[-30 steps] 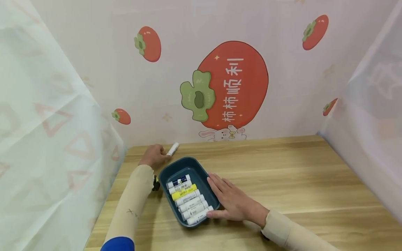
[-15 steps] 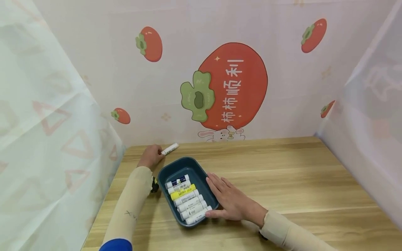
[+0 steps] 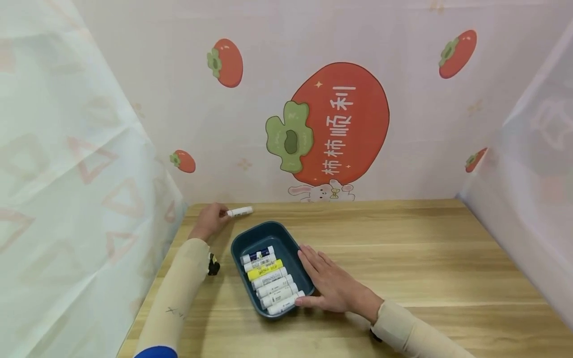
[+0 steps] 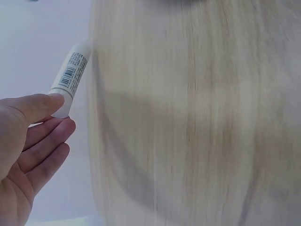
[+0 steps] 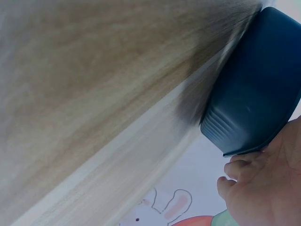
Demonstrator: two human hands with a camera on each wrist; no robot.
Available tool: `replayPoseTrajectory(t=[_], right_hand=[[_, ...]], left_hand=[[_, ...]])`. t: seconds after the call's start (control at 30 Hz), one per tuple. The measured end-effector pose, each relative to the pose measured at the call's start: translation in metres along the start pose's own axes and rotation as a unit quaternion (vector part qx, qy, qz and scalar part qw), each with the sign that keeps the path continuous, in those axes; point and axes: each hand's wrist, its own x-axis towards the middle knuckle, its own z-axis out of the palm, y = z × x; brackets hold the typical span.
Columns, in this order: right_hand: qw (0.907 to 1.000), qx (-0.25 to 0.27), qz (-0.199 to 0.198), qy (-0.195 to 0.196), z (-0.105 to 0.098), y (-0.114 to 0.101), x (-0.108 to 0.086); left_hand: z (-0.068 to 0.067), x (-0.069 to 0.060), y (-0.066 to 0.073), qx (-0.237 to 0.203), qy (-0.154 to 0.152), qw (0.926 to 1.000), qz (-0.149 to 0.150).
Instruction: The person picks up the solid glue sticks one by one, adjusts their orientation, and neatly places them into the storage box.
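At the far left of the table in the head view, my left hand [image 3: 210,219] pinches one end of a white lip balm tube [image 3: 240,212]. In the left wrist view, thumb and fingers hold the tube [image 4: 69,75], and a barcode shows on its side. My right hand [image 3: 333,283] rests against the right side of a dark blue box [image 3: 239,243], fingers straight and thumb at the rim. Inside the box lies a row of several lip balm tubes, mostly white, with a yellow tube [image 3: 265,270] and a navy tube [image 3: 258,255] among them.
The wooden table [image 3: 403,248] meets a white wall sheet [image 3: 412,164] printed with persimmons at the back. White sheets also hang at the left [image 3: 89,199] and right [image 3: 532,174] of the table.
My left hand has drawn leftward with the tube, which has turned from slanting to nearly level across the table. The right hand stays at the box. The head view has shifted slightly.
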Motion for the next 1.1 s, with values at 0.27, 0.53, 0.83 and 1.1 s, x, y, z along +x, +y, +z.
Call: replayPoseTrajectory(t=[0.27,0.53,0.83,1.1], right_hand=[[0.9997,0.021,0.004,-0.008,-0.002,-0.002,0.001],[0.9983,0.045,0.013,-0.036,-0.013,-0.002,0.0],[0.9914,0.12,0.044,-0.028,-0.054,0.001,0.008],[0.9848,0.151,0.021,0.084,-0.109,0.006,0.027]], left_hand=[[-0.022,-0.019,-0.005,0.016,0.031,0.9984,0.045],[-0.049,-0.038,0.008,0.007,0.064,0.9942,0.085],[-0.068,-0.067,0.047,0.028,0.14,0.9729,0.182],[-0.084,-0.093,0.087,0.012,0.18,0.9514,0.249]])
